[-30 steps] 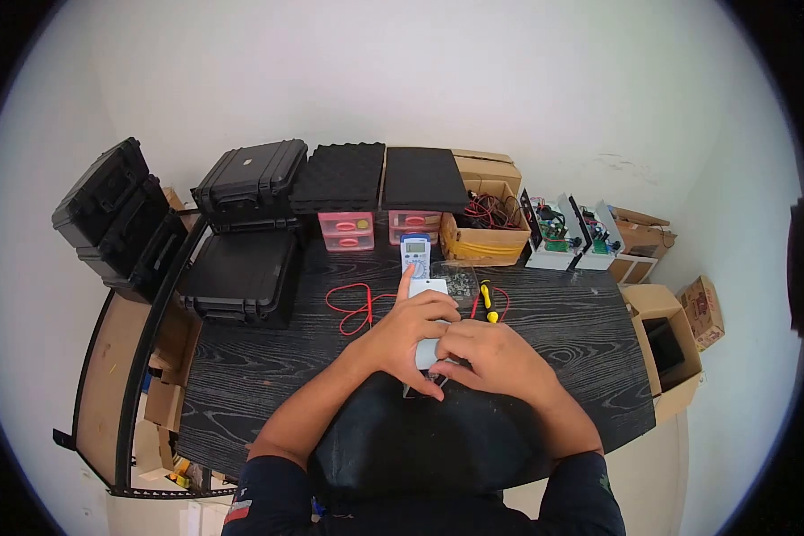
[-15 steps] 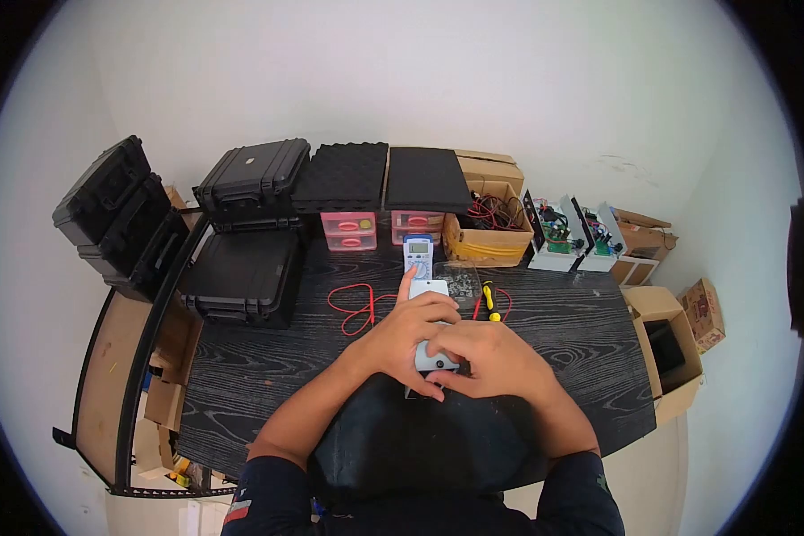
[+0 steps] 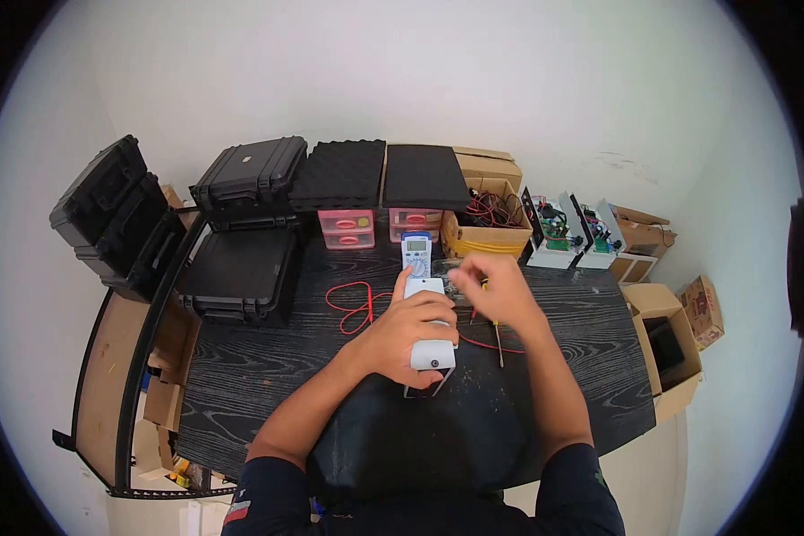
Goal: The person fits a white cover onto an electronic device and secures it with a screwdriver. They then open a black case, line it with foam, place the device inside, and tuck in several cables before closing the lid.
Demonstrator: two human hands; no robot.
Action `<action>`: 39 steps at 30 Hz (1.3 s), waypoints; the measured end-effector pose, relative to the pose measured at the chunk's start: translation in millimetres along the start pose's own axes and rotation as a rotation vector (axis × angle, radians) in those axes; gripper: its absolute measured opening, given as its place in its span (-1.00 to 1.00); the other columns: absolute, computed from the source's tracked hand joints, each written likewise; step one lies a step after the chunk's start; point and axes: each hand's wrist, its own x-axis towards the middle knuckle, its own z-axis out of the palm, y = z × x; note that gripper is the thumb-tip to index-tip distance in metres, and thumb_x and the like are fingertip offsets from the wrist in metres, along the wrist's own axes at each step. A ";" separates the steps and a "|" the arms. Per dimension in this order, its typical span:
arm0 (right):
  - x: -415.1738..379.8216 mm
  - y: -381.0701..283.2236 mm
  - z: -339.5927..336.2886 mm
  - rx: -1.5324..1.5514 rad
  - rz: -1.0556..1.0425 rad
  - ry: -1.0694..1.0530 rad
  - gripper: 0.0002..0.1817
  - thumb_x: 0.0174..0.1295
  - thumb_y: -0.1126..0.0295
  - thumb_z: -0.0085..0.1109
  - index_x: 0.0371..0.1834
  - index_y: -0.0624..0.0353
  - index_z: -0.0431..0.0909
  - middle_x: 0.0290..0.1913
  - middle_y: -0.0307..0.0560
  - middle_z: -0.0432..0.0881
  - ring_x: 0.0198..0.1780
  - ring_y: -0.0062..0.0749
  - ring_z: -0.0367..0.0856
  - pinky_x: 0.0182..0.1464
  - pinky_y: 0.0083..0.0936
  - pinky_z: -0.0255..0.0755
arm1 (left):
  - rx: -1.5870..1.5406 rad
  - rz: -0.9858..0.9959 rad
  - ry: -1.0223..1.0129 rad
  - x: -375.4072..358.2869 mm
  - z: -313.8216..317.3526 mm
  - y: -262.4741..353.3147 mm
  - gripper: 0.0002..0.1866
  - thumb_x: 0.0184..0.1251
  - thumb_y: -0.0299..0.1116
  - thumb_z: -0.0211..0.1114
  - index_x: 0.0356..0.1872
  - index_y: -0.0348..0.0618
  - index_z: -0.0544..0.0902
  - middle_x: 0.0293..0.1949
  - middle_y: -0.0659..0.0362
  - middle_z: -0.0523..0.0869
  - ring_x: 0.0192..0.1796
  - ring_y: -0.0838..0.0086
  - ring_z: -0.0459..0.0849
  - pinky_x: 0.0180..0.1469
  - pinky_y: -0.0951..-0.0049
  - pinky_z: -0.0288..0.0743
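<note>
My left hand (image 3: 409, 332) is closed around a white box-shaped metal case (image 3: 431, 354), with a dark screw visible at its near end. The hand covers the middle of the case. Over the clear small-parts tray (image 3: 443, 266), my right hand (image 3: 498, 288) has its fingers curled and pinched together. Whatever they may hold is too small to make out. Just under that hand lies a screwdriver (image 3: 499, 347), its metal shaft pointing toward me and its yellow handle mostly hidden. A white and blue multimeter (image 3: 417, 254) stands beyond the case, with red test leads (image 3: 369, 308) on the table.
Black hard cases (image 3: 241, 268) are stacked at the left. Along the back are pink drawer boxes (image 3: 347, 229) under black foam sheets (image 3: 339, 174), a cardboard box of cables (image 3: 487, 239) and white open units with circuit boards (image 3: 556, 234). An open carton (image 3: 663, 344) stands at the right.
My right hand has left the near end of the case and moved forward and right to the tray. The screwdriver's shaft now shows. My left hand stays on the case.
</note>
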 end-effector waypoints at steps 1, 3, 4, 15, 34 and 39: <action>9.8 23.7 6.1 -0.063 0.048 0.031 -0.79 0.32 0.26 0.47 -0.27 0.19 0.77 -0.44 -0.09 0.77 -0.38 -0.25 0.72 -0.18 -0.26 0.56 | 0.000 0.006 0.006 0.3 0.2 0.0 -0.47 -0.20 0.06 0.61 -0.12 0.10 0.83 0.02 0.26 0.74 0.34 0.19 0.66 0.62 -0.57 -0.45; 19.8 70.9 20.5 -0.356 0.118 -0.077 -0.81 0.32 0.22 0.45 -0.23 0.10 0.80 -0.34 -0.07 0.82 -0.21 -0.16 0.80 0.07 -0.01 0.54 | 0.002 0.019 0.019 0.3 1.5 -0.9 -0.53 -0.18 -0.01 0.55 -0.14 0.11 0.82 0.01 0.27 0.73 0.34 0.19 0.66 0.62 -0.57 -0.45; 23.5 92.6 29.2 -0.502 0.154 -0.132 -0.82 0.32 0.20 0.44 -0.20 0.06 0.81 -0.29 -0.06 0.84 -0.12 -0.12 0.83 0.20 0.12 0.53 | 0.005 0.015 0.014 -0.1 2.7 -1.8 -0.53 -0.15 0.00 0.52 -0.12 0.12 0.83 0.01 0.27 0.74 0.35 0.18 0.66 0.62 -0.58 -0.45; 40.7 151.2 88.2 -0.727 0.299 -0.343 -0.87 0.24 0.19 0.40 -0.21 -0.35 0.89 -0.04 -0.16 0.87 0.23 -0.05 0.76 0.50 0.90 -0.41 | 0.006 0.010 0.021 -1.6 4.5 -4.6 -0.52 -0.05 0.11 0.38 -0.11 0.15 0.85 -0.01 0.26 0.77 0.36 0.16 0.67 0.61 -0.58 -0.45; 46.2 95.8 72.2 -0.410 0.434 -0.090 -0.65 0.14 0.20 0.57 -0.07 0.13 0.83 -0.08 -0.16 0.86 0.27 -0.27 0.72 0.54 0.64 0.08 | 0.000 0.023 0.024 -3.1 -0.1 -2.6 -0.51 -0.14 -0.03 0.49 -0.08 0.10 0.82 0.04 0.24 0.75 0.38 0.16 0.65 0.63 -0.45 -0.22; 35.2 84.3 61.3 0.670 0.092 -0.026 -0.85 0.39 0.52 0.46 -0.03 0.27 0.75 -0.13 -0.26 0.82 -0.07 -0.63 0.75 0.10 -0.50 0.61 | -0.008 0.016 0.034 -4.2 3.8 -3.9 -0.48 -0.06 0.09 0.42 -0.07 0.07 0.83 0.06 0.20 0.76 0.38 0.12 0.65 0.48 -0.17 0.16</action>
